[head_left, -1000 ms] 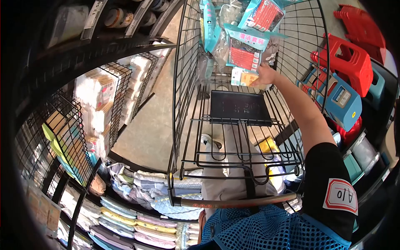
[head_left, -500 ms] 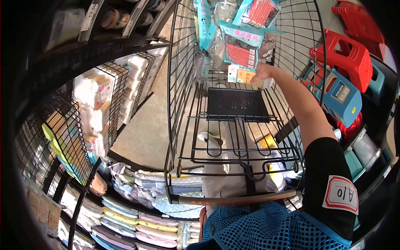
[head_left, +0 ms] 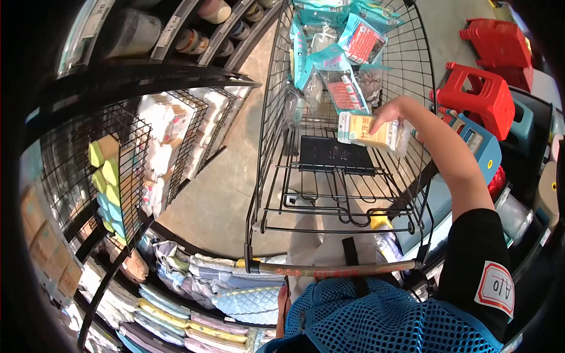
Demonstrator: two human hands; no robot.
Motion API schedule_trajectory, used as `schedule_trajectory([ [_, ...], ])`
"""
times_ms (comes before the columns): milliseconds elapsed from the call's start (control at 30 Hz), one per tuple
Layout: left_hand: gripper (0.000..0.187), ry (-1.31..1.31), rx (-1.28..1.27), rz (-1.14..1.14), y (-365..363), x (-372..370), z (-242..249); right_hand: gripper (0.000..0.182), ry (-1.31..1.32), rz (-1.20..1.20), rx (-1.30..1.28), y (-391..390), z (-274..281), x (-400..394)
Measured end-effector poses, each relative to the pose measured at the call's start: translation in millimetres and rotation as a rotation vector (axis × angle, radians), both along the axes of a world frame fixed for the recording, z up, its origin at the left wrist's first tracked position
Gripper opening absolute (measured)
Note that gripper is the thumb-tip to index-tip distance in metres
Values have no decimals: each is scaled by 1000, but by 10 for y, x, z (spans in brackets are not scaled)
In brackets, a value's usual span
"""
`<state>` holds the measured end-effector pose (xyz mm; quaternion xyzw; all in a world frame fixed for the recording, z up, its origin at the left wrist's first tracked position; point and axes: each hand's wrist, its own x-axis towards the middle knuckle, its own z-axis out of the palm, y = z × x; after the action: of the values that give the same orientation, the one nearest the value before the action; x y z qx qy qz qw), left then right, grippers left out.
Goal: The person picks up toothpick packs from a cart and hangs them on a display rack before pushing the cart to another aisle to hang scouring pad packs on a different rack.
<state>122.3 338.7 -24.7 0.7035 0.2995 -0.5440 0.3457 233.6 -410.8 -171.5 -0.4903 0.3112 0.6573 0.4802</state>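
Note:
My right hand [head_left: 389,113] reaches into a black wire shopping cart [head_left: 254,194], its fingers closed on a small pack with a yellow label [head_left: 368,129] and clear plastic at one end. The pack is above the far edge of the black panel [head_left: 335,156] on the cart's fold-down seat. Just beyond it lie teal bags with red contents [head_left: 344,94], including another red-and-teal bag [head_left: 362,41]. Low in the view, my left hand [head_left: 283,299] shows only in part beside the blue mesh vest [head_left: 371,312]; its fingers are hidden.
Folded textiles [head_left: 247,294] line the shelf below. Wire racks with white packs [head_left: 162,147] and a shelf of jars [head_left: 191,41] stand left. Red stools [head_left: 477,97] and a blue plastic stool [head_left: 485,147] stand right of the cart. The cart's handlebar [head_left: 341,269] crosses before me.
My right hand has drawn the yellow-labelled pack up and nearer, so it now overlaps the black panel's edge. The view has shifted, and part of my left hand has appeared.

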Motion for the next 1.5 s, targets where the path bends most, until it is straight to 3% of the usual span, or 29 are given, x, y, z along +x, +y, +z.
schedule_trajectory([
  [67,33,-68,-53,9,58,41,-99,79,-36,-97,-18,-8,463,33],
  [133,29,-137,-42,-111,-46,244,-31,80,-55,-297,75,-70,489,-224],
  [167,30,-33,47,77,-343,456,132,80,-63,-396,124,-99,532,-361],
  [233,29,-177,-26,305,-286,562,65,78,-91,-587,166,-55,991,-495],
  [367,28,-530,1,268,-701,1250,237,77,-240,-910,192,196,1618,-923],
  [467,29,-678,-211,259,-1333,1834,691,81,-413,-1143,235,673,2056,-1055],
  [567,37,-610,-635,85,-1815,2166,1209,84,-632,-1310,336,1479,2546,-830],
  [667,51,-407,-1103,110,-2048,2277,1622,82,-777,-1265,445,2443,2853,-288],
  [733,56,-443,-1175,225,-1975,2338,1802,79,-805,-1192,431,3116,3064,112],
  [800,59,-453,-1156,347,-1732,2389,1863,83,-909,-905,388,3748,3746,648],
  [867,59,-467,-1019,486,-1411,2495,1688,82,-1158,-649,219,4269,3861,944],
  [967,52,-502,-1160,726,-904,2675,1760,83,-1223,-422,96,4834,4254,1251],
  [1033,47,-661,-1190,688,-661,2794,1972,82,-1295,-352,-31,5170,4291,1395],
  [1200,54,-609,-1312,719,-73,2908,2019,70,-1449,-184,-318,5830,4389,1526],
  [1300,60,-586,-1301,760,85,2877,2115,72,-1455,-42,-291,5964,4532,1579],
  [1400,68,-560,-1240,745,158,2937,2147,55,-1453,16,-261,6000,4641,1642],
  [1500,71,-556,-1208,733,176,3019,2063,52,-1498,18,-261,6005,4660,1711],
])
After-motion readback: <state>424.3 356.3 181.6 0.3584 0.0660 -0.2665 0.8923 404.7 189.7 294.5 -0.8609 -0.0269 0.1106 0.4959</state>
